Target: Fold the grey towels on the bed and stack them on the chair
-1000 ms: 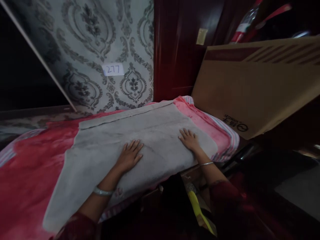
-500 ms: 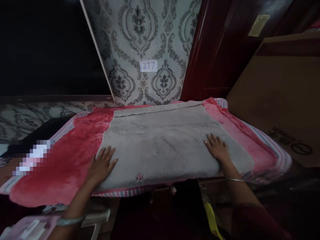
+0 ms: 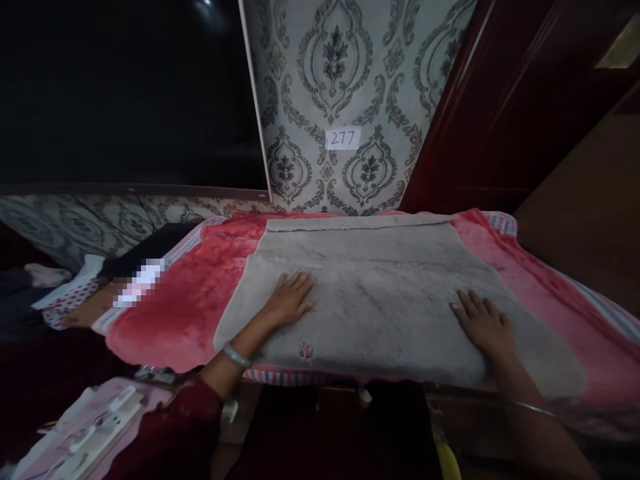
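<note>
A grey plush cloth [image 3: 360, 300] with a small pink emblem near its front edge lies spread out, its far edge showing a folded strip. Under it is a red and pink blanket [image 3: 170, 320] with a striped border. My left hand [image 3: 287, 299] rests flat on the left part of the grey cloth, fingers stretched. Toward the cloth's right side, my right hand [image 3: 483, 323] lies palm down with fingers spread. Neither hand grips anything.
A large black screen [image 3: 125, 100] stands behind on the left. A paper label marked 277 [image 3: 343, 138] is on the patterned wall. At the right is a cardboard box [image 3: 590, 193]. Power strips lie on a pink surface [image 3: 155, 397] at lower left.
My left hand has slid from the cloth's left edge inward onto the grey cloth. My right hand stays flat near the right side. The view has turned left.
</note>
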`<state>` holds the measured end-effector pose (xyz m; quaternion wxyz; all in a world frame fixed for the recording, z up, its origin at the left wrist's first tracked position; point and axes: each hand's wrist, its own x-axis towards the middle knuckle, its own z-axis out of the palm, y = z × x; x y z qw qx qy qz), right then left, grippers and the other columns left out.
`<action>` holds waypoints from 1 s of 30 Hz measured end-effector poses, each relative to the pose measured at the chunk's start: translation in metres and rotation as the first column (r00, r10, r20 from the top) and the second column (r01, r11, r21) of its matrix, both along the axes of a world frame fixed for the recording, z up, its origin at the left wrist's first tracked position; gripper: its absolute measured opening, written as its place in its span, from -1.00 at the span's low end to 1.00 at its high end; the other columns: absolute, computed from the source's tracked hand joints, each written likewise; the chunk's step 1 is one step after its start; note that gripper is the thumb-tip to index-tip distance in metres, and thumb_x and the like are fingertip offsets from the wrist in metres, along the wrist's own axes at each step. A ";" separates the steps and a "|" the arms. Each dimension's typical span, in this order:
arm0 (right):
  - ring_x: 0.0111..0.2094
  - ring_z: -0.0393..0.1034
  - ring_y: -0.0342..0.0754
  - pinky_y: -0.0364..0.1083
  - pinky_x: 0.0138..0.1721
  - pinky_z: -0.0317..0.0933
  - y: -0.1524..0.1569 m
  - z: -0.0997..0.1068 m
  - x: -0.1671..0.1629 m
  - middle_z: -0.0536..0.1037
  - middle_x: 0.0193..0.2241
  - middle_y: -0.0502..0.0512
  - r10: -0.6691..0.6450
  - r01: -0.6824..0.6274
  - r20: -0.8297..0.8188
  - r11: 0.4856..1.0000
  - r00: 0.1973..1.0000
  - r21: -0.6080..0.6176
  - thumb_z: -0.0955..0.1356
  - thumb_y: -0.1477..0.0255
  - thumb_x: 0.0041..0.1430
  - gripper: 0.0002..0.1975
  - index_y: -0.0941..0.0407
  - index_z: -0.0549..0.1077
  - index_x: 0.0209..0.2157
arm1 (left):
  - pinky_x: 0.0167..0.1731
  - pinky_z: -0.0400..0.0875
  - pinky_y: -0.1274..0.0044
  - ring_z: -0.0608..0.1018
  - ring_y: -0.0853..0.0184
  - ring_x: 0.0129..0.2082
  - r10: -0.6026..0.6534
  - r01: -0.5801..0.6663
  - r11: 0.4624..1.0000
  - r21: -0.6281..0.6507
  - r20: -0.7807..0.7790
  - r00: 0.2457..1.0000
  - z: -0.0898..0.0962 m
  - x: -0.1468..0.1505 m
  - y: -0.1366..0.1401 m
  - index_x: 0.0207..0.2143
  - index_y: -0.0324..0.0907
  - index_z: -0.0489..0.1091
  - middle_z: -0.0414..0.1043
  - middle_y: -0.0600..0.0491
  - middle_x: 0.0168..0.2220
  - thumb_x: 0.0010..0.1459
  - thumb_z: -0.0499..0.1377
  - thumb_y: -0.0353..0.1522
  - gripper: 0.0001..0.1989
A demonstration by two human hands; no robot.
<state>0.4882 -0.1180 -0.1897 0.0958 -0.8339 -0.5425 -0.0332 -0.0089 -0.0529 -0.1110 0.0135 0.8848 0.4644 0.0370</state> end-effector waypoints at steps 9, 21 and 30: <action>0.36 0.04 0.24 0.34 0.28 0.01 0.001 -0.002 0.001 0.13 0.40 0.17 0.007 -0.008 0.022 0.999 1.000 0.033 -0.07 0.06 0.36 -0.26 0.06 0.17 0.40 | 0.38 -0.18 0.03 -0.02 0.08 0.47 -0.025 0.025 1.000 0.019 -0.009 1.000 -0.017 0.016 0.036 0.44 -0.09 -0.02 -0.10 -0.13 0.47 0.38 -0.07 -0.06 -0.33; 0.36 0.04 0.22 0.31 0.29 0.02 0.002 -0.004 0.001 0.10 0.41 0.13 0.002 -0.002 0.017 1.000 1.000 0.018 -0.04 0.07 0.37 -0.29 0.04 0.16 0.40 | 0.34 -0.08 -0.04 -0.10 0.03 0.47 0.534 -0.535 0.845 0.002 -0.049 0.844 -0.006 -0.104 0.020 0.46 -0.20 -0.10 -0.26 -0.11 0.49 0.40 -0.16 -0.12 -0.32; 0.36 0.03 0.27 0.34 0.28 -0.01 0.003 -0.002 -0.003 0.12 0.40 0.17 0.025 -0.025 0.004 0.999 1.000 0.034 -0.04 0.10 0.36 -0.28 0.10 0.17 0.40 | 0.33 0.05 0.04 0.06 0.02 0.44 0.595 -0.587 0.798 0.136 -0.025 0.803 -0.009 -0.103 0.010 0.40 -0.31 0.07 -0.02 -0.25 0.44 0.39 -0.12 -0.17 -0.36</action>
